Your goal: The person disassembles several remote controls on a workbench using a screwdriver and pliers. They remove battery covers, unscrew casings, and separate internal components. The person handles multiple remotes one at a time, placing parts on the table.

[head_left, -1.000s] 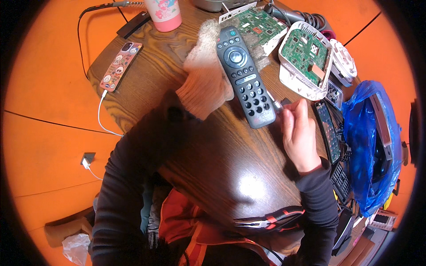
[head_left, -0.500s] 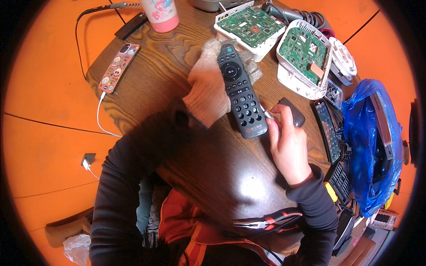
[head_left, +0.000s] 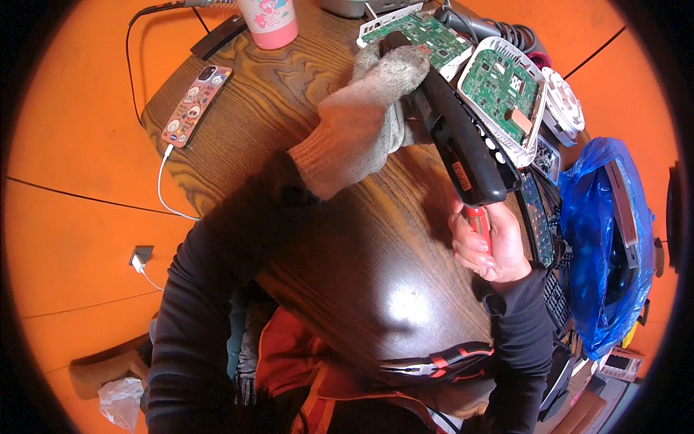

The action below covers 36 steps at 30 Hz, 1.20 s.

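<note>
In my left hand (head_left: 376,98), which wears a pale knitted glove, is a black remote control (head_left: 455,141). The fingers wrap round its upper part. The remote is tilted off the table, its back and side facing me, with a row of pale round spots along its right edge. My bare right hand (head_left: 495,246) is closed round a red-handled tool (head_left: 477,228) below the remote's lower end. The tool's tip is hidden, so its exact kind does not show.
Two open white housings with green circuit boards (head_left: 502,87) (head_left: 426,36) stand behind the remote. A blue plastic bag (head_left: 589,239) and another remote (head_left: 535,213) lie right. A phone (head_left: 195,107) on a cable and a pink-white cup (head_left: 269,22) are left. Red-handled pliers (head_left: 434,364) lie near me.
My left hand has lifted the remote and turned it from button side up to its back and side, toward the right. My right hand has moved slightly down and right, showing the red handle.
</note>
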### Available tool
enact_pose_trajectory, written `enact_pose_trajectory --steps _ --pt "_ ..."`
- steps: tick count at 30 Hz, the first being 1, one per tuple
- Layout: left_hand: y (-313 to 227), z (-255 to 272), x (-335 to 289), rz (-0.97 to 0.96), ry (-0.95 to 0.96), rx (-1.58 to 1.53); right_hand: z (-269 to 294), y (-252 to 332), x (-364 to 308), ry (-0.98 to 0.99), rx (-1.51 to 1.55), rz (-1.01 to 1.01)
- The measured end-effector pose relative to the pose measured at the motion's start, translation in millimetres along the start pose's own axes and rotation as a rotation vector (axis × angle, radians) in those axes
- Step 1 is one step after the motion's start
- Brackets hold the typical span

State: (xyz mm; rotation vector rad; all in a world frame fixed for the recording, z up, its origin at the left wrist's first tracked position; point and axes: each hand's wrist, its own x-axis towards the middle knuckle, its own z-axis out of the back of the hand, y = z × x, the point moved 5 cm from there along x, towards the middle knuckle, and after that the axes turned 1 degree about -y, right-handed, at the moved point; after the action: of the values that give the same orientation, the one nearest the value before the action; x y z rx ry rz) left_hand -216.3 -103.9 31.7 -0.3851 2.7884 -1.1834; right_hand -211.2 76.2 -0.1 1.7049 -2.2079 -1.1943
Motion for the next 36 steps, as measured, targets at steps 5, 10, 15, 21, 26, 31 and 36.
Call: enact_pose_trajectory --steps 5,10,15,21,26,31,36 --pt "3.3 7.0 3.0 0.002 0.214 0.082 9.8 7.7 1.3 -0.183 -0.381 0.174" --pt "-3.8 10.6 6.6 -0.137 0.320 0.331 5.5 10.3 3.3 -0.208 -0.415 0.181" --pt "-6.9 37.9 -2.4 -0.090 0.289 0.659 7.2 12.5 4.2 -0.210 -0.503 0.205" --pt "16.4 18.3 -3.3 0.159 0.177 0.183 19.3 5.4 22.1 -0.080 -0.444 0.290" --pt "70.2 -55.9 -32.0 0.121 0.430 0.373 21.3 12.8 37.5 -0.019 -0.448 0.488" --pt "166.0 -96.2 -56.6 0.357 0.619 0.365 29.8 19.6 36.6 0.142 -0.750 0.807" --pt "203.1 -123.9 -84.1 0.492 0.709 0.333 50.5 17.4 62.3 0.178 -1.024 0.957"
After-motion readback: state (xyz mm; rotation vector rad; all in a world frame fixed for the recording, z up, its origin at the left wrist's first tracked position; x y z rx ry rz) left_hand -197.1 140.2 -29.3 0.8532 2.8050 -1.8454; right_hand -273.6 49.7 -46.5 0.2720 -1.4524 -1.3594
